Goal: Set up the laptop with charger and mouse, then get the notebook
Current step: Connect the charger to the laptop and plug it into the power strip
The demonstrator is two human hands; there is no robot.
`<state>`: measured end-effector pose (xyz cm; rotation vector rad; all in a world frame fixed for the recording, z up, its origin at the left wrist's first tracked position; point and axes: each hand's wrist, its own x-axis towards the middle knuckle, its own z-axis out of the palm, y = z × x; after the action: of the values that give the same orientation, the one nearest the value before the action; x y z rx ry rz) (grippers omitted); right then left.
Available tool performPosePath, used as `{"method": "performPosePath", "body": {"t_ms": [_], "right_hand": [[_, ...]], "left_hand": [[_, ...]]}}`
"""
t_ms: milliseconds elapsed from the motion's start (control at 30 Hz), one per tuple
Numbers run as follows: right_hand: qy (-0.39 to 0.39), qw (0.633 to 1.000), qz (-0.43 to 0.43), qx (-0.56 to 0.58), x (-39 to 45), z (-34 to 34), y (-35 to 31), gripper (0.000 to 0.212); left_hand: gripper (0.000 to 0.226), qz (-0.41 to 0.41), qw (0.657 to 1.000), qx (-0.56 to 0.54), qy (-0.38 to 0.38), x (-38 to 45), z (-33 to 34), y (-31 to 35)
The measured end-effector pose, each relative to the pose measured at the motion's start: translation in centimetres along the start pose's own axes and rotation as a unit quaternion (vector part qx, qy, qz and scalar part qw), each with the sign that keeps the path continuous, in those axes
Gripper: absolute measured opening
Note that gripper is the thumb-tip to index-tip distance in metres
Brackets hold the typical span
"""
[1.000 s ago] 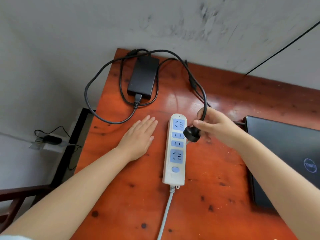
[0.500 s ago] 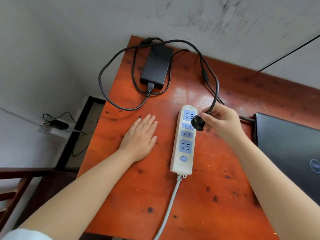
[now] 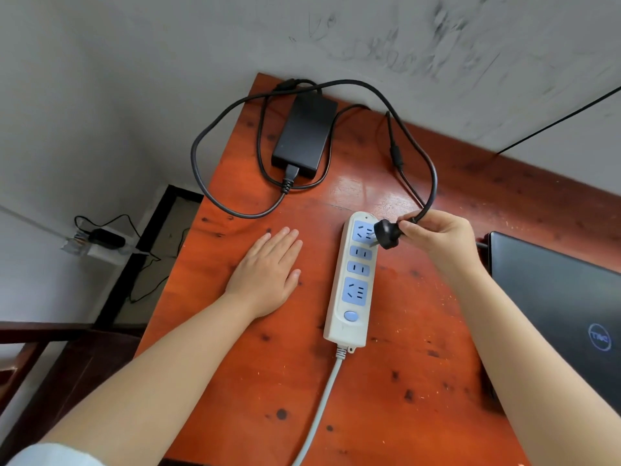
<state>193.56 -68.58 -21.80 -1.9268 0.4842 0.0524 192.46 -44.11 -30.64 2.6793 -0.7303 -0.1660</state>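
A white power strip (image 3: 351, 284) with blue sockets lies along the orange wooden table (image 3: 403, 381). My right hand (image 3: 437, 238) pinches the charger's black plug (image 3: 386, 233), whose prongs sit just at the strip's top socket. The black charger brick (image 3: 305, 136) rests at the far left corner, its cable (image 3: 430, 169) looping over to the plug. My left hand (image 3: 268, 270) lies flat on the table, left of the strip, fingers together, holding nothing. A closed black laptop (image 3: 564, 311) sits at the right. No mouse or notebook is in view.
The table's left edge drops to the floor, where a wall outlet box with a black adapter (image 3: 100, 238) and a thin cord sits. A dark wooden chair frame (image 3: 50, 338) stands at lower left. A grey wall backs the table.
My right hand has carried the plug up along the strip, from beside the middle sockets to the top socket. The left hand stayed flat in place.
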Motion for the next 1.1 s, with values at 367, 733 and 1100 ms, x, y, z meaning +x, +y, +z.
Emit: {"method": "performPosePath", "body": {"t_ms": [367,733,1100], "right_hand": [[0.000,0.992,0.075,0.102,1.7,0.2,-0.5,0.022],[-0.070,0.982,0.098,0.147,2.7,-0.7,-0.2,0.032],[-0.135,0.990,0.026,0.015,3.8,-0.6,-1.0,0.035]], "left_hand": [[0.048,0.000,1.000,0.008,0.004,0.0,-0.1,0.1],[0.050,0.001,1.000,-0.001,0.003,0.0,0.2,-0.1],[0.048,-0.006,1.000,0.007,0.003,0.1,-0.3,0.1]]}}
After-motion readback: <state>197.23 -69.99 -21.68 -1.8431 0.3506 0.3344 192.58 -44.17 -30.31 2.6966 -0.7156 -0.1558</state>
